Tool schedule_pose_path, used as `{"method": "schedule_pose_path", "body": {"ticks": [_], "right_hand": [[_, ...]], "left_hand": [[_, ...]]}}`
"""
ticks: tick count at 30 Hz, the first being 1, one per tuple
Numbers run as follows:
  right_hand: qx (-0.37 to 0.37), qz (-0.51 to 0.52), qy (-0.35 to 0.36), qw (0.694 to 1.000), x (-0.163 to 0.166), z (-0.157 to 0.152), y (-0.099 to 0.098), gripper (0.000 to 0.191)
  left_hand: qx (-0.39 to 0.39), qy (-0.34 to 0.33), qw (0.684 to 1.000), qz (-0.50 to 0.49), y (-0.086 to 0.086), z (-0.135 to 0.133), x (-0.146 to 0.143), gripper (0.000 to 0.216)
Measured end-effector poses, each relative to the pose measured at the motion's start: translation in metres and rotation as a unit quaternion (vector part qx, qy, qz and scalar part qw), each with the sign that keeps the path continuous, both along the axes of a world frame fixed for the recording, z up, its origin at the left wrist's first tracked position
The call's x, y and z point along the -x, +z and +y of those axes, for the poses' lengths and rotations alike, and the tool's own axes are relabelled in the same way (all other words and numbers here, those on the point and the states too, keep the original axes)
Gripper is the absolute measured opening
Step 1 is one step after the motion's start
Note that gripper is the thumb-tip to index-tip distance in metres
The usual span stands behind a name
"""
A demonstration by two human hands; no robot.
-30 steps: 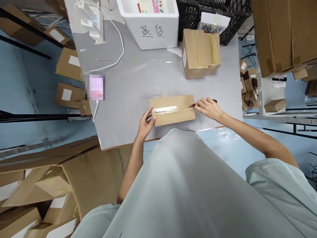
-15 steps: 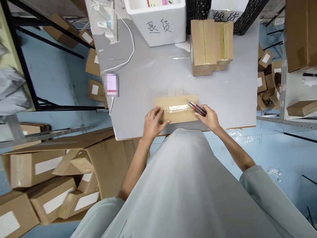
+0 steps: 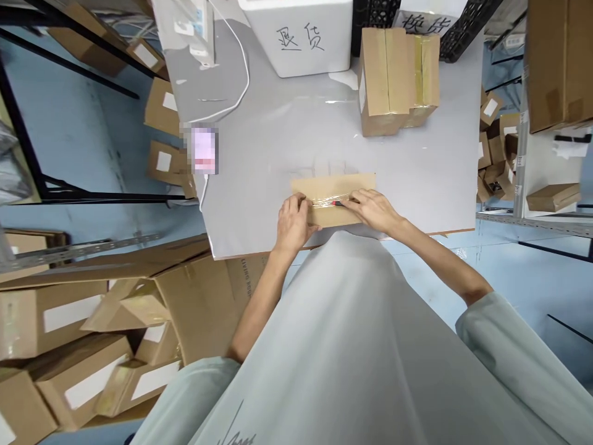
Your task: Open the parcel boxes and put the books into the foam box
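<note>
A flat cardboard box (image 3: 334, 184) lies near the front edge of the grey table (image 3: 287, 148), with a strip of clear tape along its top seam. My left hand (image 3: 293, 224) grips the box's left end, fingers curled over it. My right hand (image 3: 373, 210) lies over the right half of the box, closed on a red and black utility knife (image 3: 341, 201) whose tip rests on the taped seam near the middle.
Two taped cardboard boxes (image 3: 397, 77) stand at the back right. A white foam box (image 3: 303, 34) with handwriting and a black crate (image 3: 456, 28) stand behind. A phone (image 3: 204, 148) on a white cable lies at the table's left edge. Cartons litter the floor (image 3: 83, 346).
My right hand has drawn the knife leftward along the taped seam, from the box's right end to about its middle. My left hand stayed on the box's left end.
</note>
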State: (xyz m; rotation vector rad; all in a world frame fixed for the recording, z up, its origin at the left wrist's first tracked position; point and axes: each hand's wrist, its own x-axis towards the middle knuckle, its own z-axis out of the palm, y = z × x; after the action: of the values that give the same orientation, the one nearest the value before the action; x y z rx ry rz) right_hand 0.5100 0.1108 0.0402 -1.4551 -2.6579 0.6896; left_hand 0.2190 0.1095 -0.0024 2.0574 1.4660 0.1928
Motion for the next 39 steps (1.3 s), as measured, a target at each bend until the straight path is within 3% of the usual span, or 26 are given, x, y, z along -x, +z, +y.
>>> {"method": "schedule_pose_path", "body": {"ticks": [8,18,24,30,39], "right_hand": [[-0.012,-0.034,0.074,0.997,0.025,0.018,0.012,0.039],[-0.042,-0.079,0.111,0.99,0.042,0.022,0.008,0.032],[-0.062,-0.13,0.131,0.981,0.043,0.018,0.021,0.031],[-0.053,-0.146,0.124,0.98,0.016,0.013,0.036,0.031],[-0.058,-0.175,0.086,0.979,-0.067,0.0,0.049,0.038]], "left_hand": [[0.001,0.026,0.998,-0.058,-0.004,-0.009,-0.001,0.071],[0.002,0.023,0.998,-0.064,-0.006,-0.01,-0.001,0.076],[-0.003,0.017,0.998,-0.054,-0.005,-0.008,-0.001,0.077],[0.004,0.017,0.998,-0.062,-0.007,-0.007,0.0,0.077],[0.013,0.025,0.999,-0.046,-0.006,-0.001,0.003,0.068]]}}
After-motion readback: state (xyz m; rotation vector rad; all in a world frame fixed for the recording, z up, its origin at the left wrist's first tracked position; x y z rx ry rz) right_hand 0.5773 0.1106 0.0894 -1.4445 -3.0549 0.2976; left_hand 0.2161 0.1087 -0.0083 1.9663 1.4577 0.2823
